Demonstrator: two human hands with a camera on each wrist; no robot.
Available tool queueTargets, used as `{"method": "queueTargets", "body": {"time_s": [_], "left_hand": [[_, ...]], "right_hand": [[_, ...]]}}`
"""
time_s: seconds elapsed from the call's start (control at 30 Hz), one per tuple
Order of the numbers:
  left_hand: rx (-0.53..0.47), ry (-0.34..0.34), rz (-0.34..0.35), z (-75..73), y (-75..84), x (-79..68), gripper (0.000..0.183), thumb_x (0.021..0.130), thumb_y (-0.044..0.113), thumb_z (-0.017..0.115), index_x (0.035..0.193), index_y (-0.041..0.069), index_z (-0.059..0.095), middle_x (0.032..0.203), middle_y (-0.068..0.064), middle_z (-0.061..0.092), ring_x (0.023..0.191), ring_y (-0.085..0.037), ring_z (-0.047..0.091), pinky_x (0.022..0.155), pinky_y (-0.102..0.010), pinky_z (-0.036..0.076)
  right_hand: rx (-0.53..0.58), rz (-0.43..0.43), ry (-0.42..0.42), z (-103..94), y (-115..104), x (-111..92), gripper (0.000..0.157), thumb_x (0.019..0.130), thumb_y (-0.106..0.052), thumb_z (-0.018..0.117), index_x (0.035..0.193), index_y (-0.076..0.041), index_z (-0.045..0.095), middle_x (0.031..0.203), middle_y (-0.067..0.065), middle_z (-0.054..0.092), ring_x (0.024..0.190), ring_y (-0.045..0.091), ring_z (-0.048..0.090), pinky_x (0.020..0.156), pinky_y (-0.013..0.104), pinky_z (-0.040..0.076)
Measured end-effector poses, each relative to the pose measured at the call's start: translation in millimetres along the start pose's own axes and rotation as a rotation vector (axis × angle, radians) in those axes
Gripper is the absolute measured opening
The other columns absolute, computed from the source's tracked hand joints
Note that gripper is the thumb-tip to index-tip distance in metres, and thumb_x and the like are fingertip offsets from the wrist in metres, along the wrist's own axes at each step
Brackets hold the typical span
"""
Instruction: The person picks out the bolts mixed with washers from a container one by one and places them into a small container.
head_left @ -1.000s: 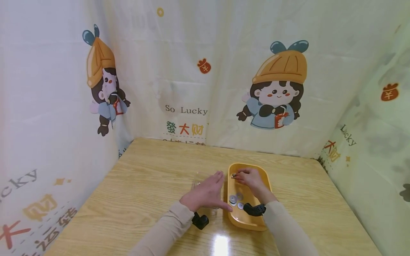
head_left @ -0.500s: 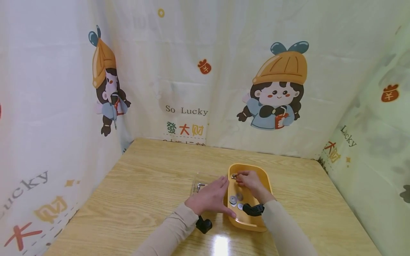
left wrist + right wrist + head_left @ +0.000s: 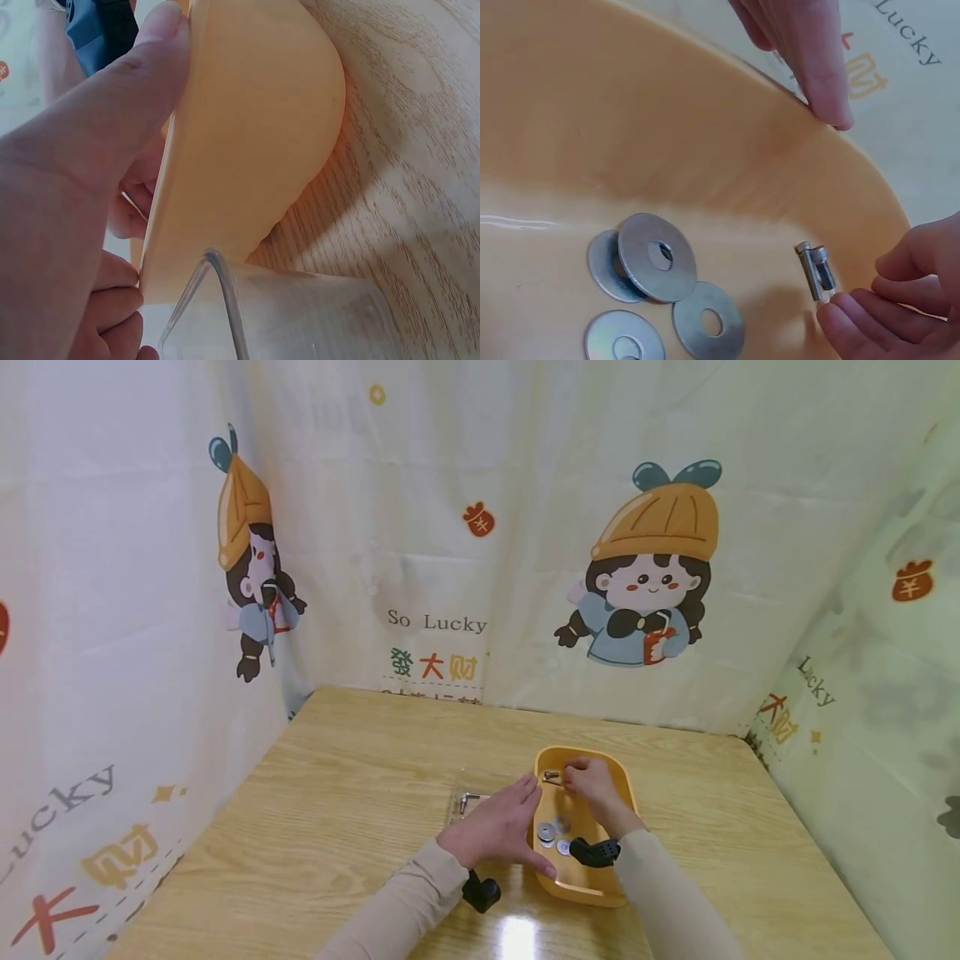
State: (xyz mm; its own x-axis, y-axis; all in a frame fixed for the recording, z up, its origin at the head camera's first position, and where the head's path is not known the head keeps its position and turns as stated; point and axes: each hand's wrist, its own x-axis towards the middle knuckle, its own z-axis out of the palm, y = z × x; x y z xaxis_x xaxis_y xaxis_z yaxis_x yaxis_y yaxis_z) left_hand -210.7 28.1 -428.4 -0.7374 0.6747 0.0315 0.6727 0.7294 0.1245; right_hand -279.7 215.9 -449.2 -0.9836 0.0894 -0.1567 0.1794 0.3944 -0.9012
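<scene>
My right hand (image 3: 594, 785) is inside the yellow-orange tray (image 3: 628, 768), with its thumb and fingertips apart. Two small metal screws (image 3: 815, 270) lie side by side on the tray floor, right by those fingertips. Nearer the camera in the tray lie several flat metal washers (image 3: 658, 257), some overlapping. My left hand (image 3: 495, 827) rests on the tray's left rim, thumb towards me and fingers stretched towards the far end. In the left wrist view its thumb (image 3: 154, 52) lies along the rim.
A clear plastic box (image 3: 457, 793) stands left of the tray, partly hidden beneath my left hand; metal screws (image 3: 467, 800) show in it. Both stand on a wooden table (image 3: 360, 777). Printed curtains (image 3: 525, 443) rise behind it.
My left hand has shifted right onto the tray rim, uncovering screws in the clear box. My right hand has drawn slightly right, away from the screws in the tray.
</scene>
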Motion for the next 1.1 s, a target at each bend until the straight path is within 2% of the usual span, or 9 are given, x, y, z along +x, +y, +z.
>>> {"method": "queueTargets", "body": {"time_s": [0.33, 0.57, 0.87, 1.1], "left_hand": [[-0.012, -0.02, 0.006, -2.4, 0.8, -2.0, 0.12, 0.058, 0.083, 0.047, 0.143, 0.003, 0.018, 0.149, -0.016, 0.017, 0.138, -0.024, 0.017, 0.111, -0.032, 0.023], [-0.033, -0.029, 0.004, -1.7, 1.0, -1.3, 0.122, 0.058, 0.084, 0.045, 0.144, 0.004, 0.014, 0.15, -0.015, 0.014, 0.138, -0.024, 0.015, 0.111, -0.032, 0.022], [-0.035, -0.03, 0.007, -2.2, 0.5, -1.7, 0.121, 0.059, 0.084, 0.044, 0.143, 0.002, 0.017, 0.15, -0.015, 0.014, 0.138, -0.024, 0.015, 0.111, -0.033, 0.022], [-0.04, -0.041, -0.003, -3.0, 1.0, -1.3, 0.121, 0.058, 0.084, 0.044, 0.144, 0.004, 0.015, 0.151, -0.012, 0.011, 0.139, -0.023, 0.014, 0.112, -0.032, 0.021]], "right_hand": [[0.002, -0.026, -0.077, 9.2, 4.8, 3.1, 0.029, 0.085, -0.003, 0.049, 0.11, 0.012, 0.056, 0.106, 0.026, 0.059, 0.087, 0.027, 0.058, 0.077, 0.035, 0.052], [0.044, -0.027, -0.093, 18.1, 1.1, 2.3, 0.026, 0.083, -0.001, 0.054, 0.106, 0.011, 0.059, 0.102, 0.023, 0.062, 0.085, 0.025, 0.06, 0.079, 0.038, 0.052], [0.015, -0.002, -0.093, 23.4, -2.7, -1.1, 0.026, 0.082, -0.003, 0.058, 0.106, 0.006, 0.062, 0.101, 0.017, 0.063, 0.082, 0.02, 0.058, 0.079, 0.034, 0.052], [0.082, 0.002, -0.095, 23.7, -0.7, -0.7, 0.026, 0.084, 0.006, 0.047, 0.108, 0.011, 0.059, 0.101, 0.022, 0.063, 0.082, 0.021, 0.062, 0.084, 0.039, 0.051]]}}
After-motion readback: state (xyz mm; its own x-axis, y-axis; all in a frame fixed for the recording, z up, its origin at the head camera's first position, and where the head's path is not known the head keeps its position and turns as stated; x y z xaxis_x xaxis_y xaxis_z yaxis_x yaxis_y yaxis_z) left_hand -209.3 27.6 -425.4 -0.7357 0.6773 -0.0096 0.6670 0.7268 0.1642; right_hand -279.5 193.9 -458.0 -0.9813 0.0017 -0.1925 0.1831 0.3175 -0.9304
